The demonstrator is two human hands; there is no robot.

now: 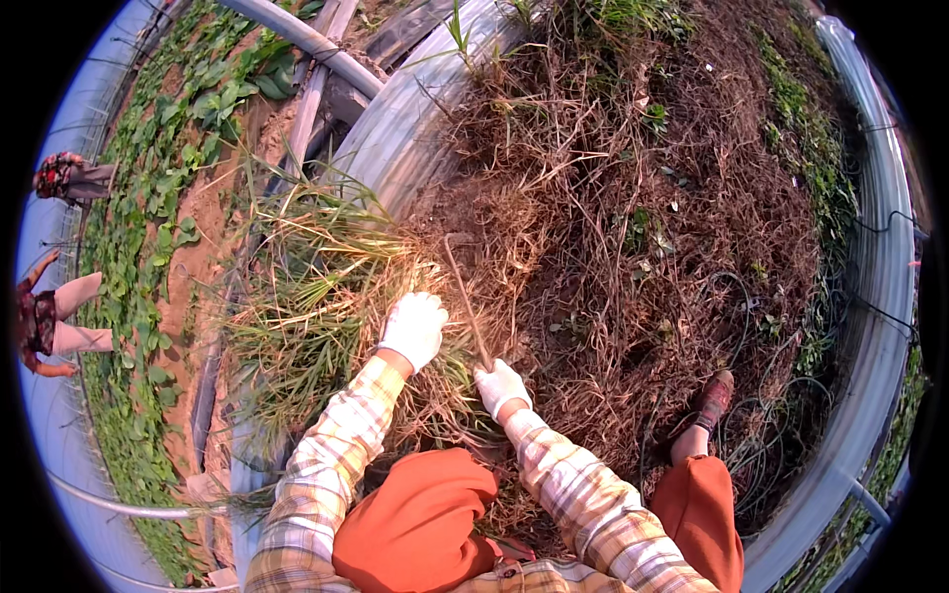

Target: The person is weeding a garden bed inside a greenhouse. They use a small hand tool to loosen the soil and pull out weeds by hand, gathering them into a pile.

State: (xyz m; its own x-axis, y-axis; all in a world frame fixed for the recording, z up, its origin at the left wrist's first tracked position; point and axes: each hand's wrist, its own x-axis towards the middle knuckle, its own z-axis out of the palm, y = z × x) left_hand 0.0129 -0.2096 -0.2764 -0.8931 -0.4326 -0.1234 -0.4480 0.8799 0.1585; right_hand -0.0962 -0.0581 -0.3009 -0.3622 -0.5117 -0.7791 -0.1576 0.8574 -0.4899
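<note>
My left hand [417, 326], in a white work glove, is closed on a clump of long grass [319, 296]. The blades of that clump fan out to the left, green mixed with dry straw colour. In my right hand [501, 388], also gloved in white, is the lower end of the thin handle of a sickle [467, 304]. It slants up and away from me, and its bent head [461, 239] lies against dry grass and soil just beyond my left hand. Dust or glare blurs the head's edge.
Dry cut stalks [593, 222] cover the ground ahead and right. Clear plastic sheeting [415, 118] borders the left, more sheeting [882, 244] the right. Loose cord [749, 437] lies near my right shoe [715, 396]. Metal pipes [311, 41] cross at left. Two people stand beyond leafy plants [163, 133].
</note>
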